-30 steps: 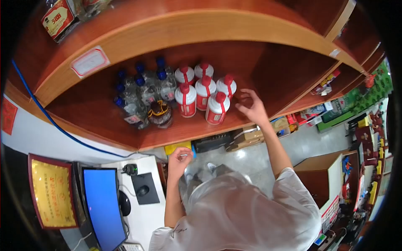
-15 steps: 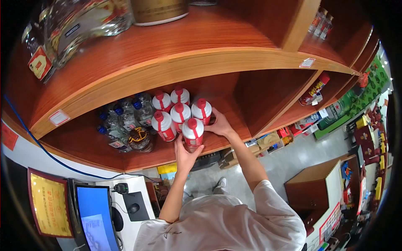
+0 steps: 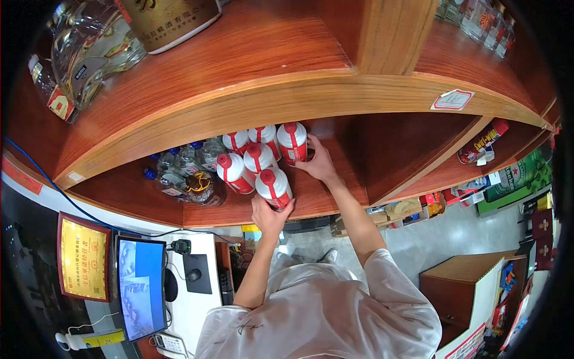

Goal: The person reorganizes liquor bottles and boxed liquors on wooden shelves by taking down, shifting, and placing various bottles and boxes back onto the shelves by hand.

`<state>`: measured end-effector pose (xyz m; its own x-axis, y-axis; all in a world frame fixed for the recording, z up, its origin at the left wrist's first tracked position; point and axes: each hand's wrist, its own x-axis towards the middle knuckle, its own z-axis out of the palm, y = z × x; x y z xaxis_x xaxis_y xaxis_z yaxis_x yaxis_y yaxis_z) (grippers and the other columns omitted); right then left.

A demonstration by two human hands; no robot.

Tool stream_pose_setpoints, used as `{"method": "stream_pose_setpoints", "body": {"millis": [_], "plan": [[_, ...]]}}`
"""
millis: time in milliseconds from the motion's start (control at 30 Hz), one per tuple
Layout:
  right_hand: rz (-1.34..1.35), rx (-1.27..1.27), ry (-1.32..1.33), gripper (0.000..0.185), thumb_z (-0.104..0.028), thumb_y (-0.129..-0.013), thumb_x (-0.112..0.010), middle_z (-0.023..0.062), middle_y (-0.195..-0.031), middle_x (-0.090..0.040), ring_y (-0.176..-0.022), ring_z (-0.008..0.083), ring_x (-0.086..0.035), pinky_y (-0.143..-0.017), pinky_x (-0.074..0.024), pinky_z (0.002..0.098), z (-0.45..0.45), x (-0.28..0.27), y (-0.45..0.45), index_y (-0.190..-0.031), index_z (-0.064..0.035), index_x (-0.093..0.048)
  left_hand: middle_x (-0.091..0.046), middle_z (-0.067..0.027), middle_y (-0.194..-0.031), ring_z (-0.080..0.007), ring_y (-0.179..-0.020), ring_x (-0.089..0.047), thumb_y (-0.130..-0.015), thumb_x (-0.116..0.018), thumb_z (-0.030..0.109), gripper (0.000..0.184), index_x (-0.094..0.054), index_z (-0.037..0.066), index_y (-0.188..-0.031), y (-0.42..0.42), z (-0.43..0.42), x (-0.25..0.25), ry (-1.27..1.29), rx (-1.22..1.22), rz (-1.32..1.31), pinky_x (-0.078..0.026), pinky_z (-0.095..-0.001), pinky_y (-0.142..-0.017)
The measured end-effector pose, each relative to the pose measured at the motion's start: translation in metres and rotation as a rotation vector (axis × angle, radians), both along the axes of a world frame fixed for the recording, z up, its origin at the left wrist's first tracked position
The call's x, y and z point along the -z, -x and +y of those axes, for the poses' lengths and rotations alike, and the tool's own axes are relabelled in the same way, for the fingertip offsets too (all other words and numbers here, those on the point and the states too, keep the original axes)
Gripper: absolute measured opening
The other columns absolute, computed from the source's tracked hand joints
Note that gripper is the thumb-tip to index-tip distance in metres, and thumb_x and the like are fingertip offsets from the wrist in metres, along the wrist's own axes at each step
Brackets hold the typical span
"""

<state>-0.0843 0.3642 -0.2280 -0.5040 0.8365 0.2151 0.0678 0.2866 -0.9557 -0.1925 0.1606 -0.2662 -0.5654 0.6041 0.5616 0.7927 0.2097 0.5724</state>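
Observation:
Several white bottles with red caps and red labels stand grouped on the lower wooden shelf (image 3: 335, 197). My left hand (image 3: 270, 215) is wrapped round the lower part of the front bottle (image 3: 274, 186). With my right hand (image 3: 320, 163) I grip the side of the back right bottle (image 3: 293, 143). Between these two stands a middle bottle (image 3: 259, 158), with a left bottle (image 3: 235, 173) beside it. Two more bottles are behind, partly covered by those in front. The fingertips of both hands are partly hidden behind the bottles they hold.
Left of the group stand clear bottles with blue caps (image 3: 173, 167) and a dark jar (image 3: 203, 188). The upper shelf edge (image 3: 239, 107) overhangs the compartment, with a divider (image 3: 442, 158) on its right. Below left are a monitor (image 3: 142, 287) and a mouse (image 3: 193, 275).
My right hand has moved its bottle back, level with the rear row and away from the front bottle. My left hand keeps hold of the front bottle. The camera view has shifted.

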Motion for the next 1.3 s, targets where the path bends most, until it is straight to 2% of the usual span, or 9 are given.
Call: {"method": "stream_pose_setpoints", "body": {"millis": [233,500,633,833,867,1033,1167,1200,1300], "plan": [[-0.038,0.064,-0.191,0.091,-0.019,-0.067,-0.089,0.0227,-0.141,-0.057,-0.128,0.0324,-0.059,-0.104,-0.0500,0.0411,0.008,0.016,0.009,-0.146,-0.0024,-0.048,-0.062,-0.0221,-0.112,-0.0430,-0.103,-0.060,-0.063,-0.092,0.052,0.094,-0.051,-0.002,-0.129,0.005,-0.003,0.001,0.031,0.029,-0.019,-0.051,-0.0538,-0.083],[0.070,0.061,-0.111,0.086,-0.015,-0.072,-0.087,0.0220,-0.136,-0.062,-0.127,0.0280,-0.060,-0.105,-0.0504,0.0401,-0.002,0.014,0.010,-0.147,-0.0004,-0.047,-0.060,-0.0236,-0.124,-0.0434,-0.114,-0.057,-0.068,-0.091,0.049,0.098,-0.046,-0.002,-0.138,0.013,-0.010,0.002,-0.016,0.143,-0.052,-0.049,-0.0535,-0.093],[0.112,0.072,-0.065,0.083,-0.014,-0.075,-0.086,0.0221,-0.136,-0.063,-0.125,0.0270,-0.062,-0.102,-0.0521,0.0385,-0.001,0.021,0.017,-0.147,-0.0007,-0.048,-0.056,-0.0256,-0.131,-0.0424,-0.121,-0.054,-0.073,-0.090,0.040,0.096,-0.042,-0.002,-0.145,0.018,-0.020,-0.003,-0.045,0.292,-0.184,-0.047,-0.0504,-0.099],[0.178,0.055,-0.143,0.081,-0.019,-0.082,-0.084,0.0213,-0.139,-0.061,-0.130,0.0291,-0.058,-0.108,-0.0473,0.0412,0.012,0.050,0.026,-0.149,-0.0016,-0.044,-0.051,-0.0248,-0.138,-0.0385,-0.125,-0.052,-0.077,-0.089,0.031,0.096,-0.037,-0.003,-0.150,0.019,-0.025,0.012,-0.001,0.344,-0.374,-0.046,-0.0459,-0.101],[0.143,0.077,-0.147,0.078,-0.019,-0.084,-0.082,0.0218,-0.140,-0.060,-0.132,0.0309,-0.057,-0.110,-0.0455,0.0420,0.001,0.032,0.021,-0.150,-0.0017,-0.043,-0.051,-0.0247,-0.139,-0.0380,-0.127,-0.050,-0.079,-0.089,0.030,0.097,-0.035,-0.003,-0.153,0.017,-0.026,0.012,-0.022,0.363,-0.408,-0.046,-0.0449,-0.101],[-0.030,0.375,-0.306,0.072,-0.011,-0.085,-0.076,0.0251,-0.142,-0.056,-0.135,0.0395,-0.052,-0.114,-0.0419,0.0446,-0.030,0.022,0.013,-0.149,-0.0014,-0.043,-0.058,-0.0173,-0.133,-0.0158,-0.082,-0.061,-0.088,-0.082,0.020,0.085,-0.034,-0.003,-0.154,0.012,-0.025,0.015,-0.049,0.318,-0.526,-0.053,-0.0299,-0.071],[-0.103,0.103,0.039,0.080,-0.004,-0.079,-0.073,0.0245,-0.145,-0.052,-0.137,0.0373,-0.051,-0.112,-0.0439,0.0413,-0.076,-0.002,-0.037,-0.152,0.0001,-0.040,-0.059,-0.0183,-0.134,-0.0180,-0.090,-0.067,-0.089,-0.080,0.018,0.083,-0.033,-0.003,-0.154,0.008,-0.024,0.011,-0.090,0.326,-0.543,-0.055,-0.0302,-0.075],[-0.058,0.054,0.021,0.080,-0.004,-0.079,-0.074,0.0218,-0.146,-0.052,-0.136,0.0345,-0.052,-0.112,-0.0442,0.0414,-0.086,0.004,-0.044,-0.152,-0.0007,-0.040,-0.058,-0.0181,-0.136,-0.0194,-0.099,-0.066,-0.089,-0.080,0.017,0.082,-0.034,-0.003,-0.154,0.008,-0.023,0.010,-0.110,0.357,-0.561,-0.055,-0.0303,-0.081],[0.062,-0.094,-0.027,0.082,-0.003,-0.081,-0.076,0.0155,-0.148,-0.051,-0.135,0.0279,-0.052,-0.111,-0.0447,0.0413,-0.107,0.017,-0.052,-0.154,-0.0022,-0.038,-0.057,-0.0203,-0.132,-0.0244,-0.098,-0.062,-0.086,-0.083,0.021,0.081,-0.041,-0.002,-0.152,-0.003,-0.015,0.006,-0.130,0.360,-0.544,-0.053,-0.0354,-0.083]]}}
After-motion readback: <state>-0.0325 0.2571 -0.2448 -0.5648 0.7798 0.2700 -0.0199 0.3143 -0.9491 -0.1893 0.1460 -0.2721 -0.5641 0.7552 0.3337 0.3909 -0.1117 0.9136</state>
